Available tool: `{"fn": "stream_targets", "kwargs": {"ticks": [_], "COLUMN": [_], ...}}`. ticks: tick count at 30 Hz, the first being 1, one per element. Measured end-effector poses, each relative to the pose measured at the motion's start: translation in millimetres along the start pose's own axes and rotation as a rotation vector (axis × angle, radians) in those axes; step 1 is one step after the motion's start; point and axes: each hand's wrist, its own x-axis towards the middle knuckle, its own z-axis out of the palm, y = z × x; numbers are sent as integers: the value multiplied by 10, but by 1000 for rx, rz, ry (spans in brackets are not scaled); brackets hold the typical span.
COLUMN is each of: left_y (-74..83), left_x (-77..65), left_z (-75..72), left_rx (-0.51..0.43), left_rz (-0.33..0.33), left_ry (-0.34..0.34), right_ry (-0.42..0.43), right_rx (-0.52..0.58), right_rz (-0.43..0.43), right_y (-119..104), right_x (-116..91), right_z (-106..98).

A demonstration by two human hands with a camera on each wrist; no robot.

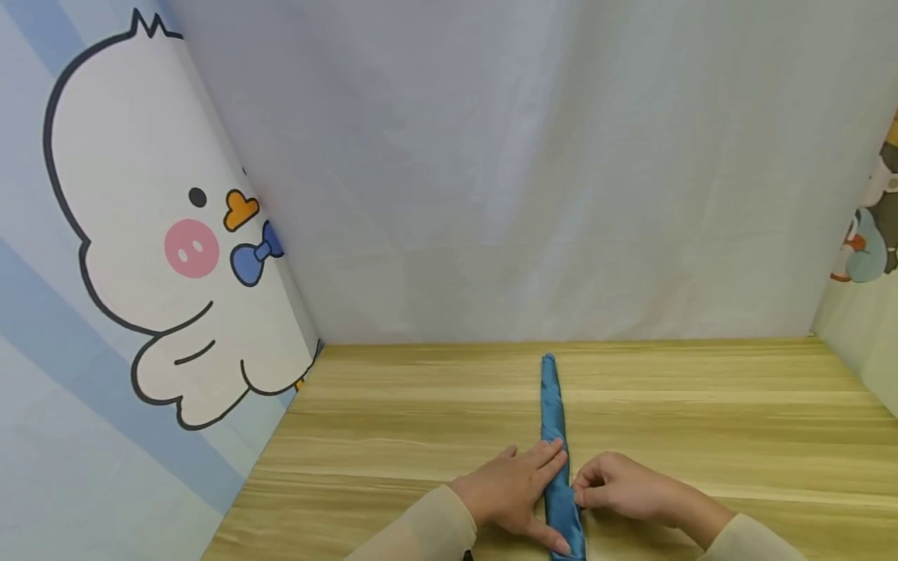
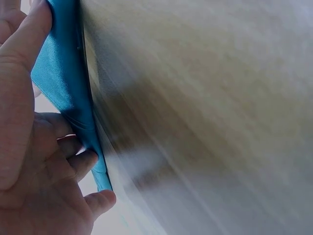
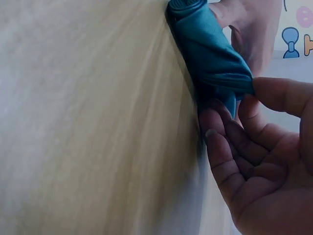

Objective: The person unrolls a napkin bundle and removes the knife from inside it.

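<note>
While the left hand (image 1: 517, 489) rests, fingers spread, on rolled blue cloth (image 1: 552, 405) extending beyond its fingertips, the right hand (image 1: 624, 487) pinches the cloth's edge between thumb and forefinger.

A long, narrow roll of shiny blue cloth (image 1: 551, 401) lies on a wood-grain tabletop (image 1: 393, 421), running from the near edge of the view toward the back. The person's left hand (image 1: 515, 487) rests across it from the left; the right hand (image 1: 627, 491) pinches its right edge. Behind the tabletop hangs a pale grey fabric sheet (image 1: 533, 171), between a blue-and-white cartoon-bird panel (image 1: 154, 156) at left and a pale cartoon-printed panel (image 1: 866, 335) at right.
</note>
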Motion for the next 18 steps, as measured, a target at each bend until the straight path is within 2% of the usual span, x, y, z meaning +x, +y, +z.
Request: {"fn": "stream_targets", "kwargs": {"ticks": [11,18], "left_y": [-5,9], "left_x": [0,-7], "left_z": [5,-8], "left_rx": [-13,-8], "left_rz": [-7,-2], "left_ry": [5,19], "right_ry": [7,29], "right_rx": [-46,-102], "right_rz": [-82,-96], "right_y": [80,87], "right_x": [-64,-63], "right_z": [-8,13]}}
